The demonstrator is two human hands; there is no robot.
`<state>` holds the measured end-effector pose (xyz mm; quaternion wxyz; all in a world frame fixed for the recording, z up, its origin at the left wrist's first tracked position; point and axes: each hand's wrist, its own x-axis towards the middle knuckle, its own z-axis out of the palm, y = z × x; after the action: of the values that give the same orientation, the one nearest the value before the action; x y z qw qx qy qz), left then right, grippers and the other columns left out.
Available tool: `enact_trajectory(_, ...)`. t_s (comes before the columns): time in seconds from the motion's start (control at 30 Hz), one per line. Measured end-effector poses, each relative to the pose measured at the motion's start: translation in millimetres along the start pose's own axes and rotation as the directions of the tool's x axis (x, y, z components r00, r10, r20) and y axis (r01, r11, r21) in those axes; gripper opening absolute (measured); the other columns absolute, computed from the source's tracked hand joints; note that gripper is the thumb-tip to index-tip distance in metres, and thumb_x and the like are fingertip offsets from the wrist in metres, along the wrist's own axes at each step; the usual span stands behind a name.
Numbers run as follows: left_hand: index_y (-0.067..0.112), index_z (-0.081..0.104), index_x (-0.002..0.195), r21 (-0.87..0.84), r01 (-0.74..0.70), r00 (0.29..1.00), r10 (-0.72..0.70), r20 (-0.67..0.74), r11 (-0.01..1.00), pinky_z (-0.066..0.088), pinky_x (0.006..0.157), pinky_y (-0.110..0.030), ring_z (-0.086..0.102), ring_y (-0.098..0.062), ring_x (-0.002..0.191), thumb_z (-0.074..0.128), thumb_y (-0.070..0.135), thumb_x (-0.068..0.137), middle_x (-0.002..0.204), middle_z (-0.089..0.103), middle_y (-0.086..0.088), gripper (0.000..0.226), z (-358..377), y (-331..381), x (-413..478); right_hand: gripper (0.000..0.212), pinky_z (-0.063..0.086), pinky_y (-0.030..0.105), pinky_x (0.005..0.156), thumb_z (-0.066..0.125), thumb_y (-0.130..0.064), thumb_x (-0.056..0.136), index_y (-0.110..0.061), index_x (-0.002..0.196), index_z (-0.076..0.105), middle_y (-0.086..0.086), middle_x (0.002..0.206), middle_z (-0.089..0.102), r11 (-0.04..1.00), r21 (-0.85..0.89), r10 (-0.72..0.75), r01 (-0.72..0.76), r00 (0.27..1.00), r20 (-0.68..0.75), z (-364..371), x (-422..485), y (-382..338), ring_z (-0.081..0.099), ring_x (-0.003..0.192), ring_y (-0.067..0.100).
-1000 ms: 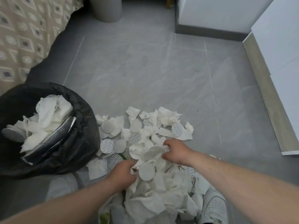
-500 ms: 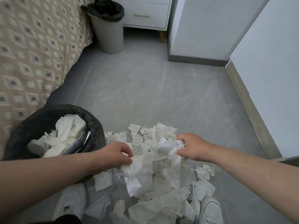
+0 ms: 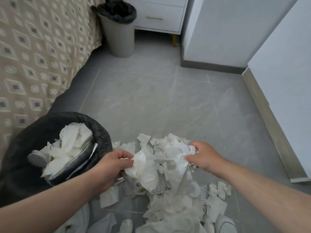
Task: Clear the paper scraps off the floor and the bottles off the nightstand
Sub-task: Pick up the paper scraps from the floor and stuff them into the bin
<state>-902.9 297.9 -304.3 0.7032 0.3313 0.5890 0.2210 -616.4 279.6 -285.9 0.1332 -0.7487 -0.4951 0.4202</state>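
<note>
Bare forearms (image 3: 269,185), white sneaker (image 3: 225,224).

left hand (image 3: 112,167) curled, right hand (image 3: 200,156) curled (both gripping), forearms extended

A home bedroom: a bed (image 3: 33,56) draped in a beige diamond-patterned cover runs along the left edge of the grey tiled floor (image 3: 151,98), and a white nightstand (image 3: 156,15) with gold handle stands beside a lined wastebasket (image 3: 119,29).

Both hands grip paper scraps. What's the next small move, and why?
Probably carry the paper scraps leftward over the black-lined bin and release: left hand and right hand both grip them, and the bin stands open beside the left hand.
</note>
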Motion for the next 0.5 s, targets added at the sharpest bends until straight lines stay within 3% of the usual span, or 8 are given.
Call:
enact_trajectory(0.13,0.0,0.059,0.082,-0.084,-0.082,0.997,0.082,-0.007,0.993,0.047,0.057,-0.031,0.056,-0.023,0.06,0.053,-0.009,0.085,0.071,0.06,-0.015,0.012,-3.0,20.8,-0.1,0.017,0.057,0.041,0.069,0.069,-0.011,0.07,-0.015,0.086,0.066,0.007,0.081,0.071,0.998,0.058,0.032,-0.031,0.999,-0.018,5.1,7.6,-0.1,0.068,0.074,0.025)
enact_trajectory(0.23,0.001,0.057,0.075,-0.156,-0.18,0.983,0.181,-0.004,0.971,0.051,0.051,-0.027,0.058,-0.02,0.054,0.049,-0.007,0.085,0.064,0.059,-0.012,0.015,-16.8,53.8,-6.4,0.015,0.054,0.031,0.054,0.067,-0.002,0.074,-0.016,0.08,0.063,0.003,0.072,0.066,0.994,0.096,0.051,-0.05,0.999,-0.012,6.6,9.5,2.6,0.063,0.061,0.016)
enact_trajectory(0.33,0.002,0.054,0.071,-0.221,-0.322,0.945,0.325,-0.023,0.921,0.052,0.049,-0.023,0.059,-0.016,0.051,0.056,0.003,0.073,0.06,0.059,-0.008,0.002,-48.9,91.0,-19.1,0.016,0.047,0.021,0.044,0.065,0.002,0.078,-0.013,0.079,0.061,0.005,0.07,0.064,0.989,0.131,0.077,-0.076,0.997,-0.002,5.0,9.6,6.2,0.059,0.058,0.016)
enact_trajectory(0.4,0.003,0.055,0.074,-0.219,-0.403,0.914,0.403,-0.047,0.889,0.055,0.057,-0.024,0.06,-0.017,0.059,0.064,0.015,0.064,0.065,0.06,-0.008,0.018,-80.5,107.8,-27.2,0.014,0.047,0.022,0.044,0.066,0.002,0.077,-0.011,0.081,0.062,0.007,0.071,0.065,0.99,0.107,0.094,-0.092,0.996,-0.011,3.7,9.9,9.5,0.06,0.058,0.018)
enact_trajectory(0.5,0.001,0.057,0.086,-0.232,-0.473,0.88,0.443,-0.171,0.85,0.057,0.074,-0.031,0.063,-0.023,0.081,0.052,0.009,0.082,0.087,0.063,-0.013,0.01,-130.8,115.5,-36.2,0.012,0.048,0.024,0.046,0.068,0.0,0.076,-0.009,0.083,0.064,0.01,0.074,0.067,0.993,0.05,0.106,-0.105,0.994,-0.008,5.3,11.4,11.7,0.063,0.06,0.022)
